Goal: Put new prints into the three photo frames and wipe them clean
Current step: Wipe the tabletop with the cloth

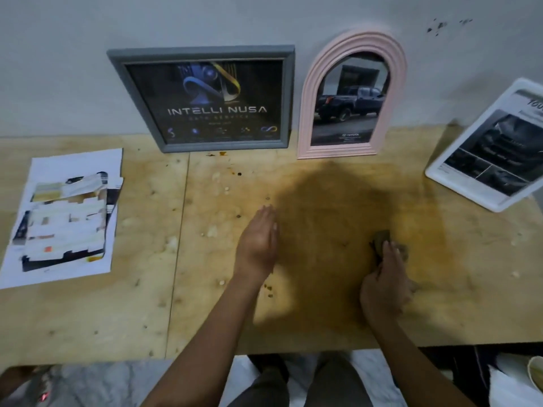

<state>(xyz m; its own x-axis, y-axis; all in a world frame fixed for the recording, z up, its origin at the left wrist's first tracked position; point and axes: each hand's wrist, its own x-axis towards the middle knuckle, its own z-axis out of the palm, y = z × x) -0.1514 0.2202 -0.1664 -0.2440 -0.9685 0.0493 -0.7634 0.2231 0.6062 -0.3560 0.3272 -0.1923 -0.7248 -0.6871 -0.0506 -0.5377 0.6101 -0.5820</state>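
The grey frame and pink frame leaned on the wall at the counter's back; the white frame sat at its right end. Your right hand curled its fingers around a cloth on the counter. Your left hand was flat, fingers released. Prints lay far left.

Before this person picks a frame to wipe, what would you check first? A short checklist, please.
1. Cloth ready: ok. The right hand grips the cloth on the table.
2. Other hand free: ok. The left hand is open and holds nothing.
3. Grey frame has a print and leans on the wall: ok.
4. Pink arched frame has a print and stands beside the grey one: ok.
5. White frame has a print: ok. It is partly out of view, so whether it rests securely: cannot tell.
6. Glass already clean: cannot tell.
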